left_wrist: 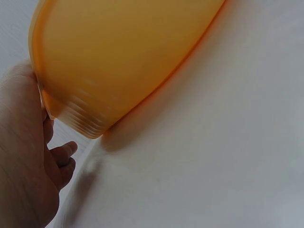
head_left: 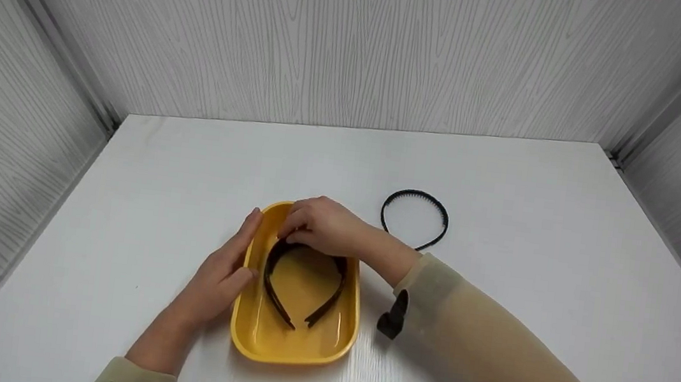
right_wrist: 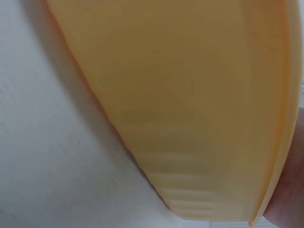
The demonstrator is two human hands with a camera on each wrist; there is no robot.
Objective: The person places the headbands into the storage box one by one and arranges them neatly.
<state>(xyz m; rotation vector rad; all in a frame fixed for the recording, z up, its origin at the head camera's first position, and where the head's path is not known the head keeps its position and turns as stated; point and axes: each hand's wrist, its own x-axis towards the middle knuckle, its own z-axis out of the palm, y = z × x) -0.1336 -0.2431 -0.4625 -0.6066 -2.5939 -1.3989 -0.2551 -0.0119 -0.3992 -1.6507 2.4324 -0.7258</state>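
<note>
A yellow plastic container (head_left: 296,356) lies lengthwise before me on the table. Inside it is a dark headband (head_left: 333,296), its two ends toward me and its curved top at the far side. My right hand (head_left: 327,225) reaches over the far right rim and pinches the curved top, whose middle is partly hidden by the fingers. On the left, my left hand (head_left: 218,283) holds the container's long side, thumb at the rim and fingers along the outer wall. The left wrist view shows that hand (left_wrist: 23,156) by the ribbed corner of the container (left_wrist: 128,52).
A thin black toothed headband (head_left: 446,219) lies on the white table (head_left: 534,238) beyond my right forearm, which covers part of it. Grey wood-grain panels (head_left: 357,45) stand at the back and both sides.
</note>
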